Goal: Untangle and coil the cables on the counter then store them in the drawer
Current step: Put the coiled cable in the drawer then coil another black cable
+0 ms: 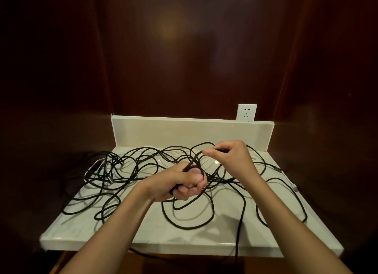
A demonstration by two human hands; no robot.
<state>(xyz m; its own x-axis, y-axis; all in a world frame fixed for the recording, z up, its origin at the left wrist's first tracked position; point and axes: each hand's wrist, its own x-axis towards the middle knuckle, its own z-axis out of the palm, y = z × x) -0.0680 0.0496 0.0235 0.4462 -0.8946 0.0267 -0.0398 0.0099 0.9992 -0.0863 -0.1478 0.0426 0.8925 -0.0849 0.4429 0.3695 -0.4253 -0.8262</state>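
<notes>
The counter [86, 230] is a pale, glossy slab, stone by its look, with a low upstand of the same pale stuff along its back edge. Behind it stands dark reddish wood panelling, smooth enough to throw back a dull glow, and a white square socket [246, 112] sits just above the upstand near the back right corner.

The cables [114, 171] are thin, round and matt black, sprawled in loose loops over nearly the whole counter. The densest knot lies toward the back left corner, where some strands spill past the left edge. A few paler, whitish strands run among the black ones near the back edge. Wide single loops lie near the front edge, and one black strand drops over the front edge right of centre. Small plugs show at the right edge, too small for me to tell their kind.

My left hand [182, 183] hangs over the middle of the counter, fingers curled tight into a fist around a small bundle of black cable; strands come out above the thumb and below the little finger. My right hand [229, 157] is further back and to the right, thumb and forefinger pinching a slim black cable end, the other fingers folded. The cable runs taut from that pinch down to my left fist.
</notes>
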